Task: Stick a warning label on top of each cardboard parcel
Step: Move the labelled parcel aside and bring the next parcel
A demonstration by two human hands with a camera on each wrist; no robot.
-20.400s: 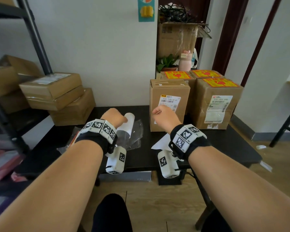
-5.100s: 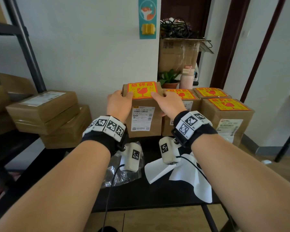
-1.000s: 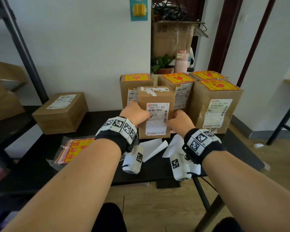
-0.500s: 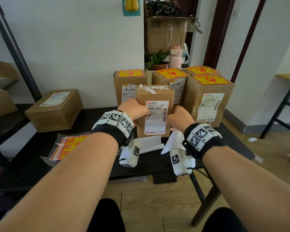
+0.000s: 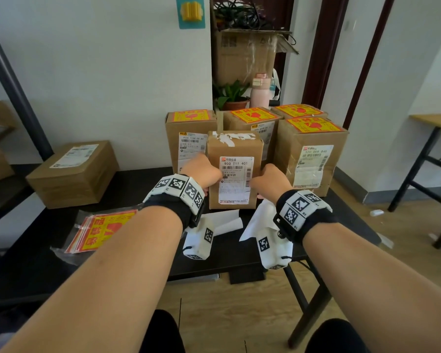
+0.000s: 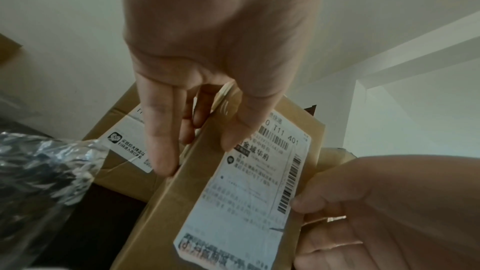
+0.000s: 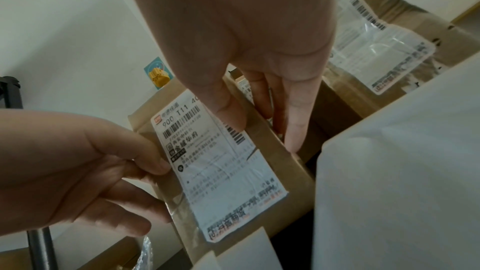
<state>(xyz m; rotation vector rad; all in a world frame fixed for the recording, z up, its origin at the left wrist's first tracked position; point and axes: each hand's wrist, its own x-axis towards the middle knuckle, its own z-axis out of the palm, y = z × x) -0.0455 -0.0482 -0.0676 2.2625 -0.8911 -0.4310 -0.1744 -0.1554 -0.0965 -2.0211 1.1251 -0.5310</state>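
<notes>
An upright cardboard parcel with a white shipping slip on its front and torn white tape on top stands on the black table. Its top carries no warning label. My left hand grips its left side, thumb on the front and fingers along the side. On its right side, my right hand holds it the same way. Behind it stand several parcels with yellow-and-red warning labels on top. A clear bag of spare warning labels lies at the table's left front.
White backing papers lie on the table under my wrists. A flat cardboard parcel sits at the left against the wall, beside a black shelf post. Another table stands at the right.
Both hands keep their hold on the unlabelled parcel, which has hardly moved in front of the labelled ones. Only the head view has shifted a little.
</notes>
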